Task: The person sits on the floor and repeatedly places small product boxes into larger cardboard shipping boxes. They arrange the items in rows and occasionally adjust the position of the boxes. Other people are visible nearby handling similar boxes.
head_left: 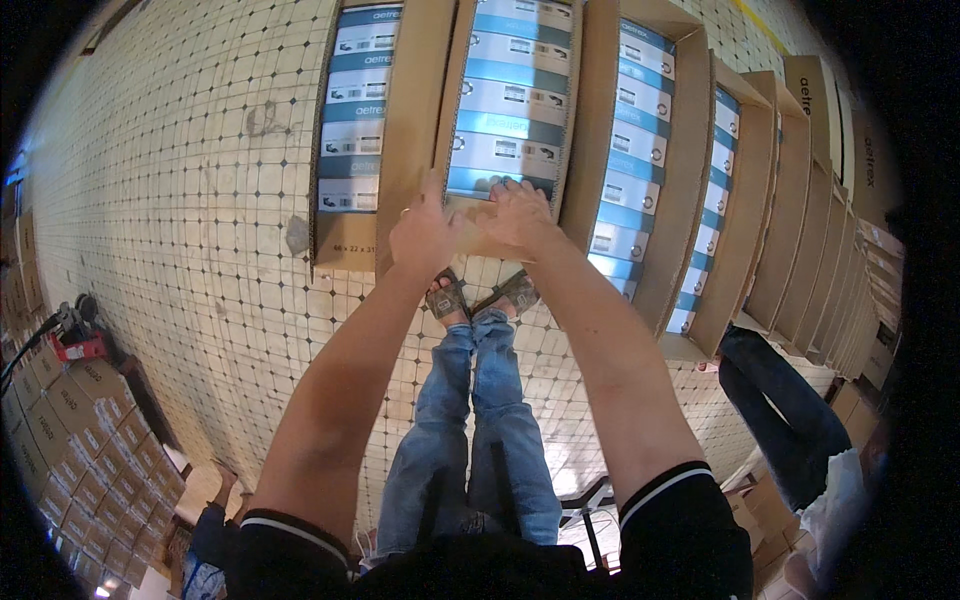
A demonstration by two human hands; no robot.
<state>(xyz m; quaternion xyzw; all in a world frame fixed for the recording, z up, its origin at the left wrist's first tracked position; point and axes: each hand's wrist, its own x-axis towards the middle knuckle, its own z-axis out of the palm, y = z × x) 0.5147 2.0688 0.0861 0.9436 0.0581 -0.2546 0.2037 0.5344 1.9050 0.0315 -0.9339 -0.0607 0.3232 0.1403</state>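
Note:
In front of me is a long open cardboard carton [569, 120], packed with a row of blue and white shoe boxes [506, 110]. My left hand [425, 228] is closed on the near left corner of this carton, one finger pointing up along the edge. At the near end, my right hand [517, 216] has its fingers bent over the rim, close to the nearest shoe box. Part of the fingers of both hands is hidden. To the left, touching or nearly so, stands another carton [345, 232] holding similar shoe boxes.
More open cartons [632, 150] with shoe boxes line up to the right, curving away. A person in dark trousers [785, 410] stands at the lower right. Stacked brown cartons [100, 460] stand at the lower left. Tiled floor [200, 180] extends left; my sandalled feet [448, 298] are just below the carton.

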